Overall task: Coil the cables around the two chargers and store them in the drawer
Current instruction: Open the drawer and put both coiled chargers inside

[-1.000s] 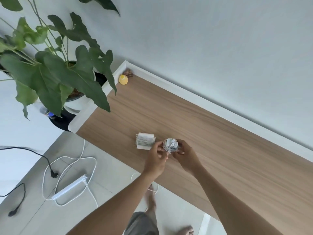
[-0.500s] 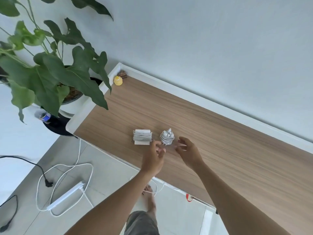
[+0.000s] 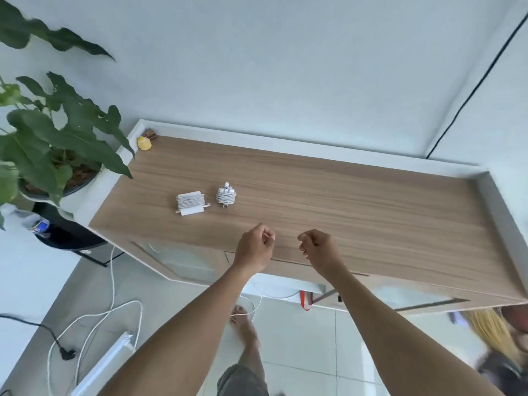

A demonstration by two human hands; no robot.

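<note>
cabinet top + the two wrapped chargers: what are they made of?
The cabinet top looks like wood-grain laminate or veneer with a matte finish: straight, even grain and only a dull sheen. The flat charger and round charger are probably smooth white plastic. Their wound cables look like white rubbery sheathing, but they are too small to be sure.

No legible text; bottle label [image 3: 40, 226] too blurred to read.

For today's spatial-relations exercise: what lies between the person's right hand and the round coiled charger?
Nothing but bare wooden top, as the head view shows, between the right hand and the round coiled charger.
</note>
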